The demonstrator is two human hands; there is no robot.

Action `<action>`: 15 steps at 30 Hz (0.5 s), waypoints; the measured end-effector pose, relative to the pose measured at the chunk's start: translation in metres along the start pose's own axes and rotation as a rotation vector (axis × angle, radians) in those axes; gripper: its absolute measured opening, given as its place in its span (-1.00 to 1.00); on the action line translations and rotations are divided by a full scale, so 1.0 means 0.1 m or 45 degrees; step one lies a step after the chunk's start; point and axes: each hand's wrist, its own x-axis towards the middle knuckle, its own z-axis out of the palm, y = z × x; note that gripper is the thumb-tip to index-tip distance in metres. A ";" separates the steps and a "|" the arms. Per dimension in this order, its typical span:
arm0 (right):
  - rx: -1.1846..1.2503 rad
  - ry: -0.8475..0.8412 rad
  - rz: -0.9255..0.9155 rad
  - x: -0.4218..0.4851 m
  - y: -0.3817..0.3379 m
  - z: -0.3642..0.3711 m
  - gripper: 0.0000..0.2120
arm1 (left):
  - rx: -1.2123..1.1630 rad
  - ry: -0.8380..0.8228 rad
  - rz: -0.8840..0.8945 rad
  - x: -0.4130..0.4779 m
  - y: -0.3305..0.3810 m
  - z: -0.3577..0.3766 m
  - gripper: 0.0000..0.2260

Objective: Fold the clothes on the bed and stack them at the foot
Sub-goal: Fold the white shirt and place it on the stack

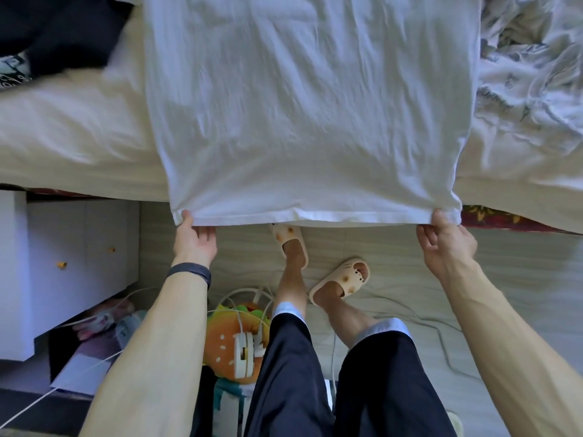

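Bed (79,134) ahead; your left hand (195,239) and right hand (444,239), arms outstretched, each pinch a hem corner of the white shirt (309,105).

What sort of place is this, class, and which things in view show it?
Most likely a bedroom at home: a bed with a cream sheet, a rumpled patterned duvet on it, and a white T-shirt spread over its edge.

White garment (309,99) spread flat on the bed (72,137)
Wrinkled, its hem overhangs the bed's near edge; dark clothes (63,29) lie at the far-left corner.
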 end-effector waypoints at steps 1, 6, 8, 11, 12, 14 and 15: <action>0.009 -0.012 0.005 -0.05 -0.02 -0.05 -0.88 | 0.014 0.000 0.023 -0.07 0.03 -0.04 -0.70; 0.015 -0.026 0.028 -0.32 -0.15 -0.21 -0.88 | 0.140 0.064 0.092 -0.36 0.18 -0.26 -0.66; 0.043 -0.004 0.055 -0.43 -0.22 -0.21 -0.90 | 0.122 0.050 0.051 -0.48 0.25 -0.27 -0.71; 0.086 0.029 0.111 -0.52 -0.32 -0.19 -0.90 | 0.121 0.008 -0.047 -0.61 0.35 -0.25 -0.81; 0.103 0.026 0.127 -0.54 -0.35 -0.18 -0.90 | 0.128 0.017 -0.061 -0.63 0.38 -0.25 -0.84; 0.125 0.017 0.141 -0.55 -0.40 -0.18 -0.90 | 0.144 0.038 -0.068 -0.64 0.44 -0.25 -0.84; 0.134 0.009 0.143 -0.54 -0.41 -0.17 -0.90 | 0.153 0.044 -0.069 -0.64 0.47 -0.25 -0.83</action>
